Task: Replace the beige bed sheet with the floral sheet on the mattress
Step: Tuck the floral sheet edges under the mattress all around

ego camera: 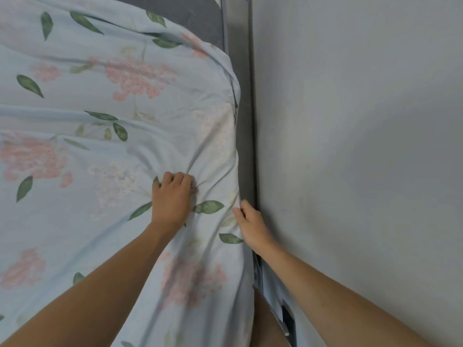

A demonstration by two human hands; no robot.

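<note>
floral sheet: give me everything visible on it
The floral sheet is thin, pale blue cloth printed with pink flower clusters and green leaves. It lies spread over the mattress, wrinkled, with folds fanning out from where the left hand bunches it. Its right edge hangs over the mattress side next to the grey bed frame, where the right hand grips it. At top, a dark grey surface shows uncovered.

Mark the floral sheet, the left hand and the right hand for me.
floral sheet point(105, 101): head view, flat top area.
left hand point(171, 199): head view, back of the hand.
right hand point(251, 225): head view, back of the hand.
</note>
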